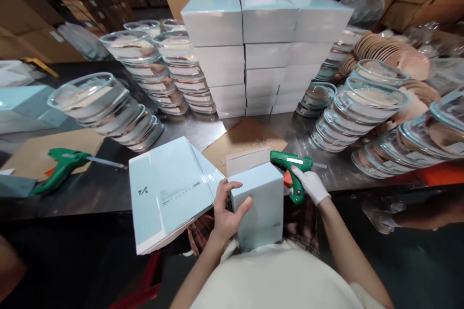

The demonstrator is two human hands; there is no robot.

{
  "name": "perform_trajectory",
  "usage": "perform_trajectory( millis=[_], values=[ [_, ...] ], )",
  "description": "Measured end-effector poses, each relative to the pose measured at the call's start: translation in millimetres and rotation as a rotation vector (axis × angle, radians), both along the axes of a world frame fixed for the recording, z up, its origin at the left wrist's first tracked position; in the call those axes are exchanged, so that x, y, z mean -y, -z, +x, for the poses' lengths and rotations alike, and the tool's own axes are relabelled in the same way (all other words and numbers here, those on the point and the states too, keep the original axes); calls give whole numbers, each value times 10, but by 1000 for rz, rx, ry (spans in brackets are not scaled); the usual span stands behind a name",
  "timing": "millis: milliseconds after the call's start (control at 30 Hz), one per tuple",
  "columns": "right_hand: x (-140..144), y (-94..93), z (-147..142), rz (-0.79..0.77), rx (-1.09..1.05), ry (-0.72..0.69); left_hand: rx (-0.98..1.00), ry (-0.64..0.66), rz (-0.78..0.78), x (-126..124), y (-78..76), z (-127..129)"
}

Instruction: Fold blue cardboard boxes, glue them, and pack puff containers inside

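Observation:
A light blue carton (pixel 259 203) rests upright against my body at the table's edge, with a flap (pixel 248 160) raised on its far side. My left hand (pixel 228 207) is bare and grips the carton's left side, thumb on the near face and fingers over the top. In my right hand (pixel 313 186), gloved in white, is a green glue gun (pixel 295 169) with an orange trigger. Its nozzle points left, at the carton's far right corner, and a glue stick sticks out behind. A stack of flat blue carton blanks (pixel 163 188) lies left of my left hand.
Cardboard (pixel 250 137) with glue bits lies ahead. Behind it rises a wall of closed white-blue boxes (pixel 268 58). Stacked glass containers (pixel 141 120) stand left, more glass containers (pixel 344 116) right. Another green glue gun (pixel 61 169) lies left. A person's leg (pixel 416 210) shows at right.

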State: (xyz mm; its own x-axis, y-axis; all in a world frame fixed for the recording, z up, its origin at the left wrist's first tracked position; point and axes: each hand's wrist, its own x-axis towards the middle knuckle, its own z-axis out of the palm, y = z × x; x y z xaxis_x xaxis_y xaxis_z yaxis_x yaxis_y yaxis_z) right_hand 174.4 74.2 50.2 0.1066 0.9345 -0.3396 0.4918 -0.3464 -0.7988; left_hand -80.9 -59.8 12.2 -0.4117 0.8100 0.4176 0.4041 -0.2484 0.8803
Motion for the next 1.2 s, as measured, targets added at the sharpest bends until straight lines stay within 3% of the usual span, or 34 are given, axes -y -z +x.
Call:
perform_trajectory(
  millis=[67, 133, 200, 300, 433, 533, 700, 767, 800, 900, 967, 1033, 1100, 1133, 1200],
  values=[
    [17, -142, 62, 60, 95, 60, 18, 11, -8, -1, 19, -17],
    [71, -275, 10, 183, 44, 68, 24, 51, -10, -8, 24, -19],
    [106, -359, -163, 237, -181, -84, 29, 105, 6, -26, 20, 3],
    [72, -360, -450, 118, -517, -377, 61, 141, 34, -76, 16, 66],
    [30, -266, -488, 183, -669, -554, 262, 97, 139, -161, 23, 90],
    [54, -289, -366, 372, -600, -870, 292, 103, 194, -192, 19, 11],
    [28, -398, -339, 580, -383, -1039, 174, 183, 115, -142, -40, -138],
    [47, -368, -311, 616, -327, -1022, 167, 166, 97, -109, -99, -168],
    [86, -333, -278, 636, -293, -937, 162, 108, 105, -93, -133, -180],
    [331, -169, -159, 612, -246, -573, 210, -259, 244, -55, -201, -209],
    [535, -58, -123, 521, -287, -495, 281, -418, 321, -51, -188, -213],
    [678, -9, -130, 443, -336, -440, 314, -381, 277, -72, -162, -209],
    [710, -73, -146, 450, -340, -363, 209, -315, 204, -119, -199, -219],
    [683, -153, -150, 478, -304, -396, 89, -311, 202, -152, -259, -236],
    [563, -398, -153, 579, -165, -669, -234, -262, 236, -233, -454, -290]
  ],
)
